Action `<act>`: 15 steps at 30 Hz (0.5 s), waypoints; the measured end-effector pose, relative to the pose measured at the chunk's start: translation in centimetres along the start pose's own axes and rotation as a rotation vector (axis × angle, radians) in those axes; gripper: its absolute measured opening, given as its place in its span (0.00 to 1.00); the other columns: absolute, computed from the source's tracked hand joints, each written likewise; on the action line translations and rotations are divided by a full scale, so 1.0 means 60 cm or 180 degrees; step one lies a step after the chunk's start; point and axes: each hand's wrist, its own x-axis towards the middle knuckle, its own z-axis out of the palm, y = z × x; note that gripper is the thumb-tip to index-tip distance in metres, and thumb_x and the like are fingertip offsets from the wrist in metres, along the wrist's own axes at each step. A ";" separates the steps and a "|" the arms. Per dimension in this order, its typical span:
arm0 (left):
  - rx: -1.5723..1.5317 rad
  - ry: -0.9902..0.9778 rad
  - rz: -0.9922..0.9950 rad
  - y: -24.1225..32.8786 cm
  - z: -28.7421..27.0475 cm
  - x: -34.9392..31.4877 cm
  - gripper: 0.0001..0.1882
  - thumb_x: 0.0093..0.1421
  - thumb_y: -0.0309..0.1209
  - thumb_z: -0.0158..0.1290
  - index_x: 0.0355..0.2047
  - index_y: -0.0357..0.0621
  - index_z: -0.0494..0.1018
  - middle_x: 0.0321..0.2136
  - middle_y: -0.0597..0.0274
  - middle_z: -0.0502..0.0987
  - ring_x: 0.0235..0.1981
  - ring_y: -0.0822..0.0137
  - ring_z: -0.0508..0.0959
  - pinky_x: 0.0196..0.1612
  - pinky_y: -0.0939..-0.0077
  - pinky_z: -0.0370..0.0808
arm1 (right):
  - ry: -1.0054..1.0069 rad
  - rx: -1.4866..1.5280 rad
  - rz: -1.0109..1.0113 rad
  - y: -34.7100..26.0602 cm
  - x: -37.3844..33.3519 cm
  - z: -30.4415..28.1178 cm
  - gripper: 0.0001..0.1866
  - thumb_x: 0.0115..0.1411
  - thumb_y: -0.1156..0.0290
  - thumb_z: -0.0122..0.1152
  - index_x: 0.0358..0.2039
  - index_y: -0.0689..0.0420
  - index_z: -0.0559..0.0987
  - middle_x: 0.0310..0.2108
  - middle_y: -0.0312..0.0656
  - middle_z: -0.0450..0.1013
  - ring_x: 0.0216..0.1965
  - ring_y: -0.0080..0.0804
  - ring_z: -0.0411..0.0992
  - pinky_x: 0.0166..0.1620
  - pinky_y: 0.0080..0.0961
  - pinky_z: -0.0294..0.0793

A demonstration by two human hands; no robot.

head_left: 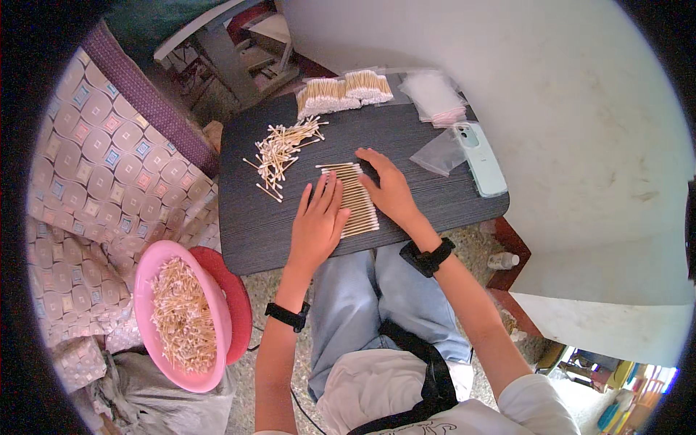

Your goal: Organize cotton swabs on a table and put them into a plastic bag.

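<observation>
A neat row of cotton swabs (360, 204) lies side by side on the dark table (254, 235), their sticks running left to right. My left hand (319, 217) rests flat over the left ends of the row, fingers stretched out, hiding those tips. At the right ends, my right hand (390, 190) stands with its fingers extended and the thumb apart, touching or very near the upper tips. Neither hand grips anything. Beyond my left hand, a loose pile of cotton swabs (281, 148) is scattered in mixed directions.
Packed bundles of swabs (330, 94) sit at the table's far edge. Clear plastic bags (435, 94), a single bag (440, 154) and a pale phone (481, 159) lie at right. A pink basin (223, 315) full of swabs stands low at left. A wall (565, 145) borders the right.
</observation>
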 end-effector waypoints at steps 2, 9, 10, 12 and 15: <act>-0.0523 0.0236 -0.0180 -0.002 0.002 0.006 0.27 0.68 0.40 0.35 0.61 0.32 0.57 0.63 0.47 0.57 0.65 0.53 0.56 0.66 0.60 0.50 | 0.0093 0.0027 -0.0013 0.000 0.003 0.001 0.21 0.61 0.73 0.52 0.55 0.62 0.68 0.56 0.52 0.66 0.59 0.48 0.63 0.61 0.35 0.60; -0.2459 0.0969 -0.1236 -0.033 0.047 0.066 0.29 0.70 0.43 0.34 0.62 0.32 0.54 0.62 0.42 0.57 0.64 0.50 0.57 0.66 0.66 0.50 | 0.0178 0.0482 0.0123 -0.024 0.030 0.043 0.20 0.67 0.70 0.43 0.57 0.64 0.66 0.55 0.57 0.66 0.58 0.50 0.64 0.59 0.33 0.61; -0.2449 0.1000 -0.1230 -0.033 0.052 0.074 0.29 0.70 0.43 0.34 0.62 0.32 0.54 0.62 0.43 0.58 0.64 0.51 0.57 0.65 0.65 0.50 | 0.0141 0.0535 0.0174 -0.025 0.034 0.047 0.20 0.67 0.70 0.43 0.57 0.65 0.66 0.55 0.57 0.66 0.58 0.50 0.64 0.59 0.33 0.61; -0.2426 0.1061 -0.1215 -0.032 0.059 0.088 0.28 0.70 0.43 0.34 0.62 0.33 0.55 0.61 0.43 0.59 0.63 0.51 0.59 0.65 0.65 0.51 | 0.0060 0.0663 0.0221 -0.028 0.038 0.052 0.20 0.67 0.70 0.43 0.57 0.64 0.65 0.55 0.57 0.66 0.58 0.50 0.64 0.59 0.33 0.61; -0.1723 0.0982 -0.1085 -0.019 0.053 0.089 0.27 0.70 0.41 0.34 0.61 0.33 0.57 0.59 0.44 0.62 0.61 0.51 0.62 0.65 0.63 0.51 | 0.0014 0.0626 0.0148 -0.018 0.036 0.044 0.20 0.67 0.71 0.43 0.57 0.64 0.65 0.56 0.56 0.65 0.58 0.50 0.64 0.59 0.33 0.61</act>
